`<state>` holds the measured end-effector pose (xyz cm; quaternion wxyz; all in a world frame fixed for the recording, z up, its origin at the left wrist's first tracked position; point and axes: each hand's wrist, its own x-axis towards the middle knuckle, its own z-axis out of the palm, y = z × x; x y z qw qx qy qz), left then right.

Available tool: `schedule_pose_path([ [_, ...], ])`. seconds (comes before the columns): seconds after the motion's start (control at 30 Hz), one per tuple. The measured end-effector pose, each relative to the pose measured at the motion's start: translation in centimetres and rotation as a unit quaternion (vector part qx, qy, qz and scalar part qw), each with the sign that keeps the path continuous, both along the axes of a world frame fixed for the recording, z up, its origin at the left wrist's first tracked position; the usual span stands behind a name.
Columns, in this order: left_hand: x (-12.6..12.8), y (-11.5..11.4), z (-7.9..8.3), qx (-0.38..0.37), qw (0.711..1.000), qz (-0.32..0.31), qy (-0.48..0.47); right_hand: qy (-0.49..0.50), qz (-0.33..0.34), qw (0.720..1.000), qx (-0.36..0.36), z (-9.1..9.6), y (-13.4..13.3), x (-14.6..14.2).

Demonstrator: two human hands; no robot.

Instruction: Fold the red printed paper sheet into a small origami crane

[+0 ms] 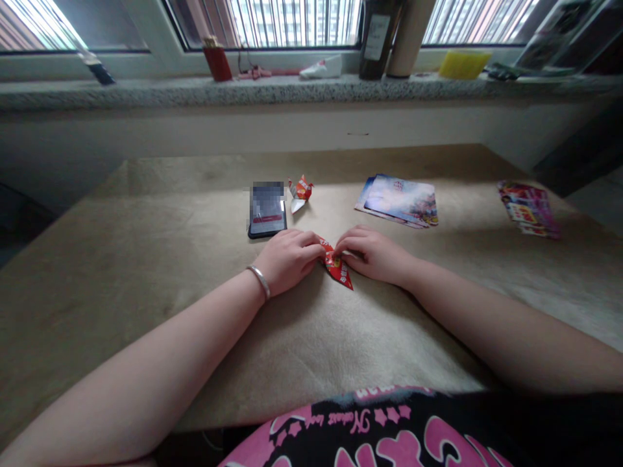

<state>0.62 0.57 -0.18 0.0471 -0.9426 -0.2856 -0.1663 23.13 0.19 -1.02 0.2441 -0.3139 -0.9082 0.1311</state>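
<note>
A red printed wrapper (342, 275), folded into a narrow piece with pointed ends, lies slantwise between my hands just over the tan table (311, 337). My left hand (292, 258), a silver bangle on its wrist, has its fingers closed on the wrapper's left edge. From the other side my right hand (370, 254) pinches its upper middle, with thumb and forefinger close together. Beyond my left hand stands a folded red-and-silver paper figure (302, 191), shaped like a bird. Beside it lies a dark phone (267, 224), its screen partly blurred out.
Blue-and-pink picture cards (402, 200) are fanned out past my right hand. Farther right lie several overlapping colourful packets (528, 211). On the granite windowsill (292, 93) stand a red container (217, 61), a dark bottle (376, 39) and a yellow sponge-like block (464, 65).
</note>
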Motion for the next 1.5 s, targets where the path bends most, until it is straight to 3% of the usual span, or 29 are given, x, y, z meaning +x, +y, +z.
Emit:
schedule_pose_path([
  [0.33, 0.1, 0.1, -0.3, -0.064, 0.997, -0.006, -0.036, -0.088, -0.046, 0.992, 0.081, 0.6, -0.6, -0.1],
  [0.57, 0.3, 0.0, -0.1, -0.078, 0.996, 0.004, -0.04, -0.188, 0.006, 0.963, 0.192, 1.4, -0.8, 0.0],
  [0.93, -0.2, 0.3, -0.1, -0.096, 0.994, 0.02, -0.037, -0.164, 0.032, 0.968, 0.186, 0.8, 0.0, -0.1],
  [1.23, -0.4, 0.9, -0.4, -0.167, 0.983, 0.019, -0.069, -0.178, 0.031, 0.952, 0.246, 1.1, -0.2, -0.3],
  [1.37, -0.4, 0.9, -0.4, -0.13, 0.99, 0.018, -0.059, -0.185, 0.016, 0.955, 0.232, 1.1, -0.4, -0.6],
  [1.5, -0.1, 0.4, -0.2, -0.078, 0.996, -0.006, -0.047, -0.125, 0.018, 0.973, 0.195, 0.8, -0.3, -0.7],
])
